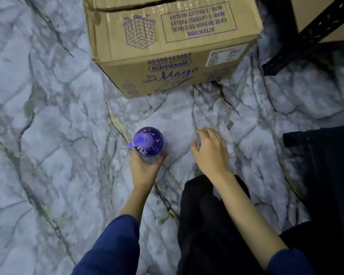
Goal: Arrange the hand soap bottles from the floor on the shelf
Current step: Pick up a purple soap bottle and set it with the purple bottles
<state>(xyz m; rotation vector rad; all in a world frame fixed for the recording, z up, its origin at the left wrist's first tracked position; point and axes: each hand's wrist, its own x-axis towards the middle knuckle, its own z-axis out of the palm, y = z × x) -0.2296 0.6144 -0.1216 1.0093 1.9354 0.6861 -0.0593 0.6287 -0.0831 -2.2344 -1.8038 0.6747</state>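
Purple hand soap bottle (149,140) stands upright on the marble floor (48,116), near the cardboard box (167,46). Left hand (144,167) wraps its body. Right hand (211,149) hovers with curled fingers; whether it holds anything, I cannot tell. Best lift straight, gripping below the pump.

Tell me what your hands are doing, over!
Left hand has a grip on the purple pump-top soap bottle. Right hand empty, fingers loosely curled. Brown cardboard box ahead on the marble floor.
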